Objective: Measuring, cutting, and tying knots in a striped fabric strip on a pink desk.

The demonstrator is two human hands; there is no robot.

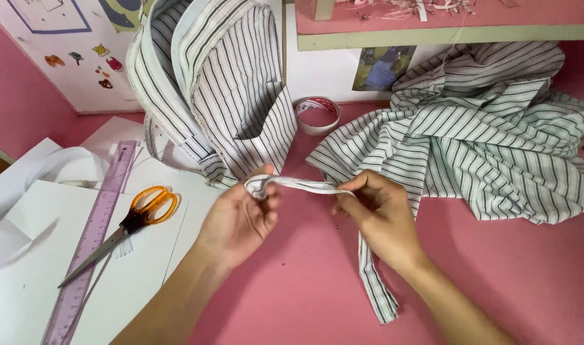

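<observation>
Two of your hands, left hand (244, 214) and right hand (376, 214), pinch a narrow striped fabric strip (305, 186); orange-handled scissors (129, 223) and a purple plastic ruler (91, 246) lie lower left on the pink counter (305, 281).

A white board (49, 45) leans at the top left, against the pink wall. It has a blue line shape drawn at its top and small bright stickers (81, 64) lower down, orange, green, yellow and red. A small dark picture (383, 67), blue and green, is stuck on the white wall under the shelf, at the top middle, just behind the striped cloth (490, 128).
</observation>
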